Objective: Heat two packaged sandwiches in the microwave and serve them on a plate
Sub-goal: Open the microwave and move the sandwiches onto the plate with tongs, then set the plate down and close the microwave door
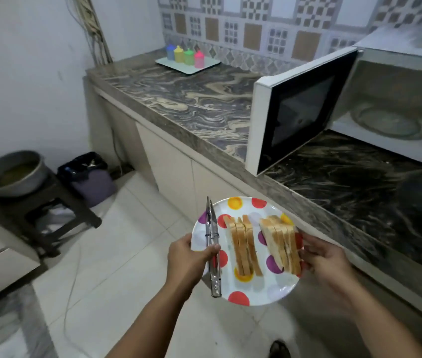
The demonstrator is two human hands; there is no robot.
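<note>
Left hand [186, 257] grips slim metal tongs [213, 254] on round dotted plate [256, 293].

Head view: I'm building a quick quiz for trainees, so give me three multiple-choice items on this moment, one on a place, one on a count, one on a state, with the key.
1. Where do the tongs lie?
A. on the plate's left side, under the left thumb
B. inside the microwave
C. on the counter

2. How many coloured bottles stand on the tray?
A. two
B. four
C. six

3. What state is the microwave door in?
A. shut
C. removed
B. swung open

Answers:
1 A: the left hand holds the spotted plate with the tongs pinned on it, beside the two sandwiches.
2 B: blue, yellow, green and pink bottles stand on the tray.
3 B: the microwave door stands out over the counter, showing the glass turntable.
</note>
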